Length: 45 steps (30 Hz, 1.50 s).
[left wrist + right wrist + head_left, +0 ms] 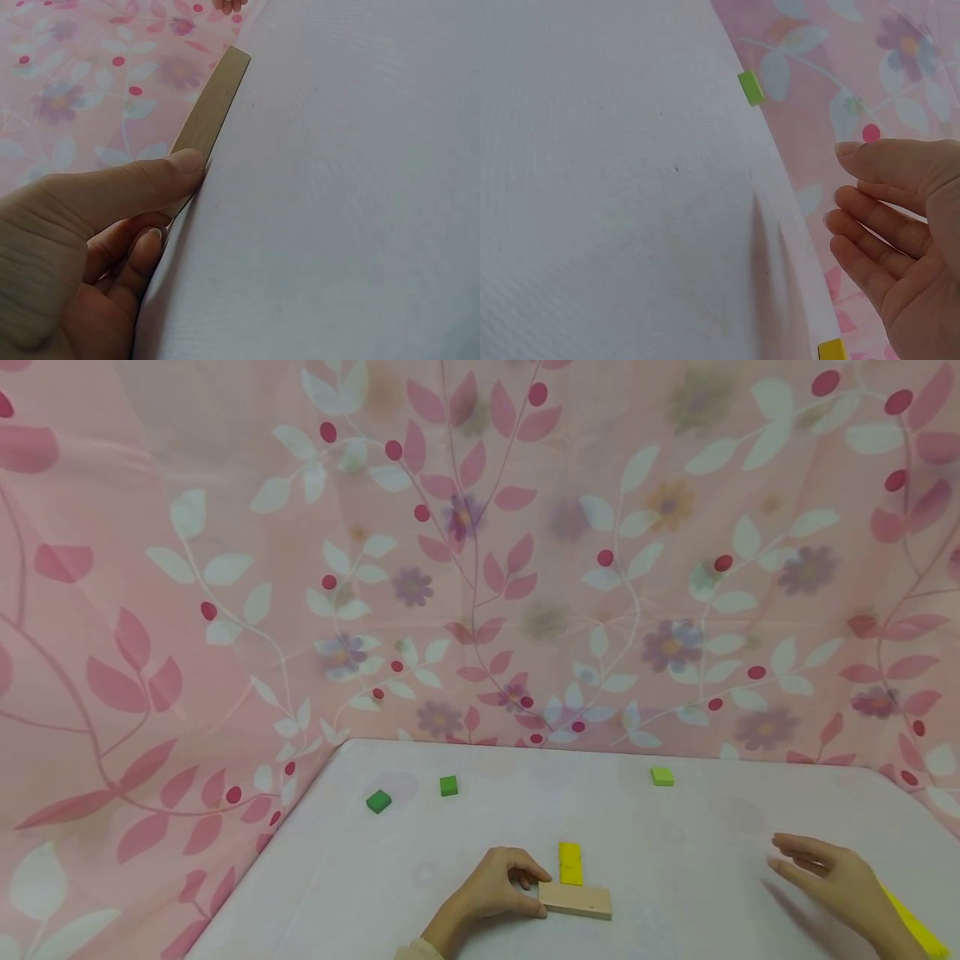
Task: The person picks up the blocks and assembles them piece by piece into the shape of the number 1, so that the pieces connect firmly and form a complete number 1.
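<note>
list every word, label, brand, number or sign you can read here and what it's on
There is no readable text in any view.
Wooden block in the left hand: no lettering visible.
Yellow block just beyond it: faint dark marks, too small to make out.
Dark green blocks and light green block: none visible.
Backdrop: only printed leaves, berries and flowers.

Block (570,863) behind plank (575,901) — three others (448,786) farther back.
</note>
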Each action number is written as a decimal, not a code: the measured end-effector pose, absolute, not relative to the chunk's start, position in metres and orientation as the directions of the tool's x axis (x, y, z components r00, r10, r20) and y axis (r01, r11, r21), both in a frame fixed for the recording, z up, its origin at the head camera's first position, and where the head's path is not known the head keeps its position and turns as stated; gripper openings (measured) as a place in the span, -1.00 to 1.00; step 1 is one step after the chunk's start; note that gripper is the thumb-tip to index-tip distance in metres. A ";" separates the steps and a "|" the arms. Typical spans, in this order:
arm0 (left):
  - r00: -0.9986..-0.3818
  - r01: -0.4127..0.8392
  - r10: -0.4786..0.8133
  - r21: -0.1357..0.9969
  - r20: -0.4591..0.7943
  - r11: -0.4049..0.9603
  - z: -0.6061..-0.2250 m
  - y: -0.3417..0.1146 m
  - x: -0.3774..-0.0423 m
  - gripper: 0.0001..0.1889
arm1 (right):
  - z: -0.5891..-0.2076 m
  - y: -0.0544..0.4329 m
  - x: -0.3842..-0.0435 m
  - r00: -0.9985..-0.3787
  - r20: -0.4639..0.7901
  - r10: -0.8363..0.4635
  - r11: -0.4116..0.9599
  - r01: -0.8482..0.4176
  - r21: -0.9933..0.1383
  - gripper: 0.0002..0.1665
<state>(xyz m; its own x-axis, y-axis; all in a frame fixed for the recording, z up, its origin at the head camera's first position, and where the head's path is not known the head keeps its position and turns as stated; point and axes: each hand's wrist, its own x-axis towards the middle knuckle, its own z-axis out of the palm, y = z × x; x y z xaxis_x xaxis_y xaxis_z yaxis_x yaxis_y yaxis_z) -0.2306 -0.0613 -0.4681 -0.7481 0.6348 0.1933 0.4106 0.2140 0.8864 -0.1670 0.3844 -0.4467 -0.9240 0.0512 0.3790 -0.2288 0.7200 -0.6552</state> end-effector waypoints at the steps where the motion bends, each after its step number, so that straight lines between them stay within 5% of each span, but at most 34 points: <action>1: -0.747 0.412 0.635 0.886 0.195 0.213 -0.468 -0.061 -0.231 -0.67 | -0.447 0.385 -0.167 -0.922 0.384 0.054 0.721 -0.230 -0.653 -0.52; 12: -0.756 0.377 0.632 0.902 0.169 0.209 -0.465 -0.061 -0.228 -0.68 | -0.445 0.393 -0.164 -0.905 0.420 0.065 0.715 -0.251 -0.652 -0.77; 27: -0.743 0.406 0.638 0.895 0.204 0.187 -0.471 -0.062 -0.231 -0.66 | -0.439 0.402 -0.160 -0.943 0.314 0.111 0.771 -0.118 -0.626 -0.48; 45: -0.746 0.403 0.635 0.896 0.201 0.189 -0.469 -0.061 -0.231 -0.66 | -0.440 0.417 -0.158 -0.940 0.302 0.159 0.876 -0.007 -0.482 -0.42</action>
